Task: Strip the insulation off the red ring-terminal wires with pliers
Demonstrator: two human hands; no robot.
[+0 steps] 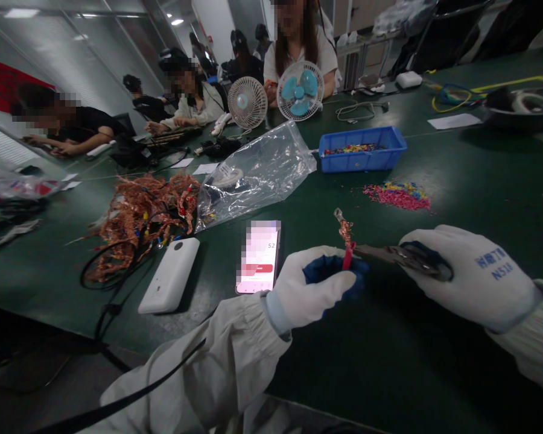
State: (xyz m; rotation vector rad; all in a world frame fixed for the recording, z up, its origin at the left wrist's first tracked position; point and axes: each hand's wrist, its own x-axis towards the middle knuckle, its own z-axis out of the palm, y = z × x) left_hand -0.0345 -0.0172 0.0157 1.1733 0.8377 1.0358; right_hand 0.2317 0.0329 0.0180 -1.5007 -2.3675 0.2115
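Between the gloved thumb and fingers of my left hand (314,283) is a short red-sleeved wire (347,256), held upright. Bare copper strands bulge above the sleeve, and a metal lug tops them. My right hand (468,274), in a white and blue glove, is closed around pliers (402,256) whose jaws reach left to the red sleeve. Whether the jaws bite into it, I cannot tell. Beyond my hands lies a pile of pink, yellow and blue insulation scraps (400,196). A phone (259,256) with a lit screen rests left of my left hand.
A blue bin (362,160) holds colourful scraps. A clear plastic bag (262,172) lies beside a heap of copper wire (140,217). A white power bank (169,277) and black cable sit at left. Two small fans (300,90) stand across the table, near several people.
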